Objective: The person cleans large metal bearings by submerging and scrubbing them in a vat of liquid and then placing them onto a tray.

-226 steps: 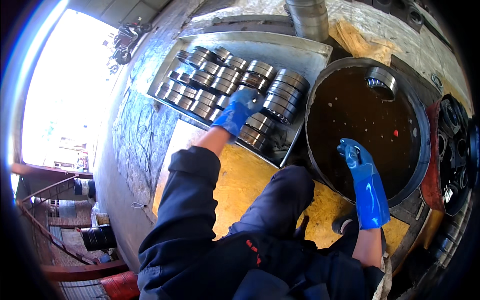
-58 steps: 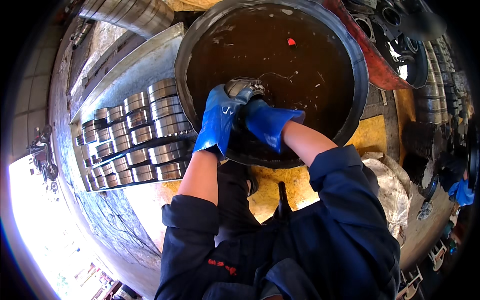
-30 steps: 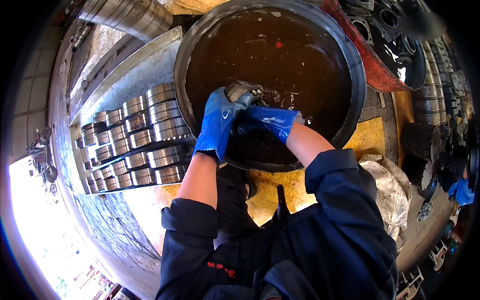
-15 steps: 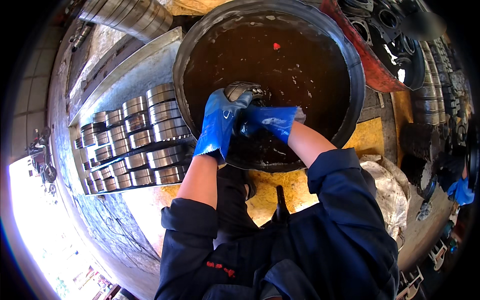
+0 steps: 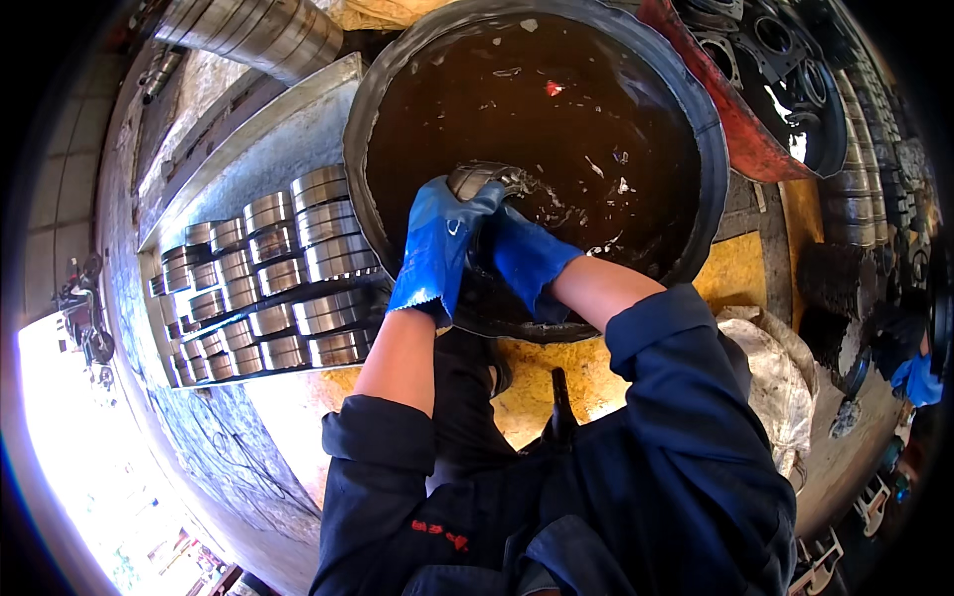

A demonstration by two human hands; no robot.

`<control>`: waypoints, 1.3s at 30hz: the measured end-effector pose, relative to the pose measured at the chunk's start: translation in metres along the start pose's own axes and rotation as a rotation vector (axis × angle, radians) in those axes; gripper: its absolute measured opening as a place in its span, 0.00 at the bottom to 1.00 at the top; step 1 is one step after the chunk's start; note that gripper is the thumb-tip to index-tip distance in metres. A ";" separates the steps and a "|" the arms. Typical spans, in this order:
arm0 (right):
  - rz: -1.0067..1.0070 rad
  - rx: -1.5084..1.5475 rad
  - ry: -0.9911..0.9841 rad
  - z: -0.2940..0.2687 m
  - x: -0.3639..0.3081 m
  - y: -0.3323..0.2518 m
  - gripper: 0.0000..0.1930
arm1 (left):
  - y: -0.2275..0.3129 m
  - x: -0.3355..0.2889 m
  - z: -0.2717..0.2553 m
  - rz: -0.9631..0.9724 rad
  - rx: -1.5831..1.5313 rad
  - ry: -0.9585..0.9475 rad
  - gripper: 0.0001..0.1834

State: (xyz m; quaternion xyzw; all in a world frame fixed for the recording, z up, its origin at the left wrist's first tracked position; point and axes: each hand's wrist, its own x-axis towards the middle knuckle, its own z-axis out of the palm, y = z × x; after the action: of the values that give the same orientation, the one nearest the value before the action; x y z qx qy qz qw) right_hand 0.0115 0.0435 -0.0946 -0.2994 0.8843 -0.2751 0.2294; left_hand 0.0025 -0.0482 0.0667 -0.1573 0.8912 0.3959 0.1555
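Both my hands wear blue rubber gloves and are over a large round tub (image 5: pixel 709 149) of dark brown liquid. My left hand (image 5: pixel 444 223) is closed around a shiny metal ring (image 5: pixel 475 180), short and cylinder-like, at the liquid's surface. Ripples spread from the ring's right side. Close against the left glove, my right hand (image 5: pixel 525 248) reaches in low beside the ring. Its fingers are hidden behind the left glove and in the liquid, so what they grip does not show. A small red bit (image 5: pixel 554 88) floats farther off.
Left of the tub, a metal tray (image 5: pixel 268 129) bears rows of shiny metal rings (image 5: pixel 323 223). More stacked cylinders (image 5: pixel 260 38) lie at the far left. A red container (image 5: pixel 711 109) with dark metal parts stands far right. Near right are a whitish sack (image 5: pixel 765 377) and another person's blue-gloved hand (image 5: pixel 916 380).
My right forearm and glove cuff have shifted left and nearer to me, tilting more steeply toward the left hand. Fresh ripples show by the ring. The left hand keeps its hold.
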 end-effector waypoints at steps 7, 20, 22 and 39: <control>-0.057 0.474 -0.369 -0.027 0.001 0.025 0.14 | -0.021 0.014 0.001 0.010 0.034 -0.001 0.32; 0.042 0.020 -0.162 -0.024 0.005 -0.028 0.15 | -0.008 -0.014 -0.020 -0.047 -0.075 0.033 0.27; 0.100 0.171 -0.260 -0.037 -0.007 0.001 0.16 | -0.007 -0.002 0.000 0.002 -0.083 -0.006 0.28; 0.013 -0.006 -0.126 -0.018 -0.002 0.003 0.19 | 0.001 -0.006 -0.004 -0.024 -0.069 -0.020 0.26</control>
State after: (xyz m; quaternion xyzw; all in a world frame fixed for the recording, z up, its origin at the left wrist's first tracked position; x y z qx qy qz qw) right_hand 0.0016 0.0534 -0.0822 -0.3111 0.8708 -0.2517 0.2855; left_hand 0.0071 -0.0495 0.0728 -0.1692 0.8736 0.4261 0.1634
